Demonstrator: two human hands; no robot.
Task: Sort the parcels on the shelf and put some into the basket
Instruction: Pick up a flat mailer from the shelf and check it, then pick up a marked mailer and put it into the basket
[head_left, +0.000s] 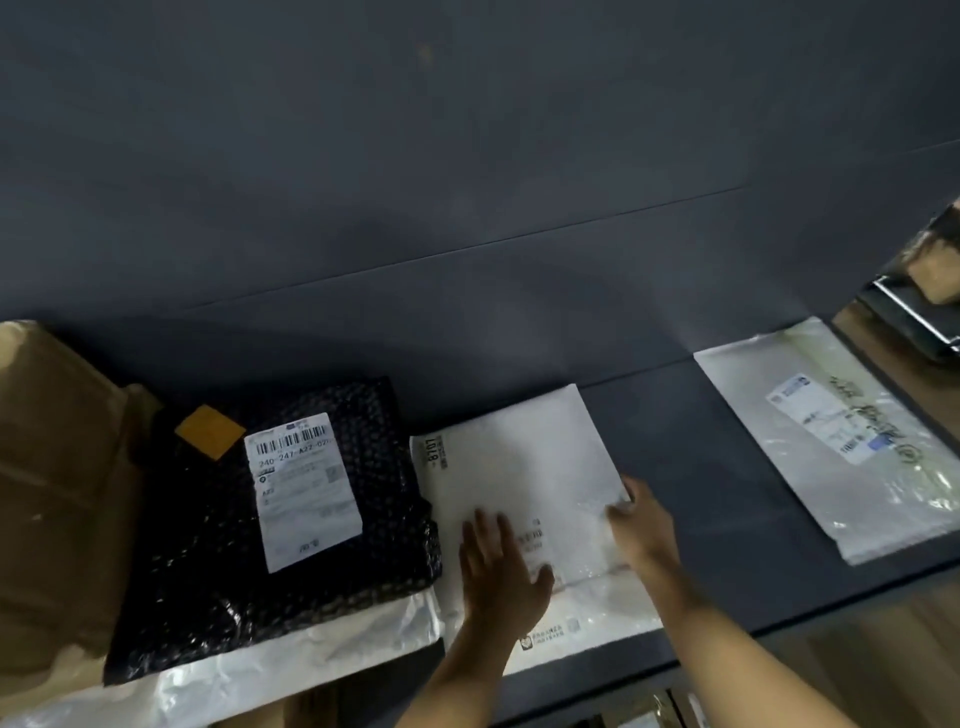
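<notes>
A bulky brown parcel crowds the far left end of the dark shelf, touching a black bubble-wrap parcel. The black parcel carries a white barcode label and an orange sticker, and lies on a pale plastic mailer that overhangs the shelf's front edge.

Just beside it, edge to edge, a flat white mailer lies at centre, its near end also past the front edge and its far corner close to the back wall.

The person's left hand lies palm down on the near half of the white mailer, fingers straight and slightly spread, pointing toward the wall and holding nothing. The forearm rises from the bottom of the view.

The right hand sits at the mailer's right edge, fingers curled round that edge in a grip, with the forearm stretching in from the lower right.

To the right of that hand a bare strip of shelf gives open room. Beyond it a translucent plastic parcel with a label lies well apart from the white mailer.

At the far right edge a dark object with a metal rim is only partly visible, and what it is cannot be told.
</notes>
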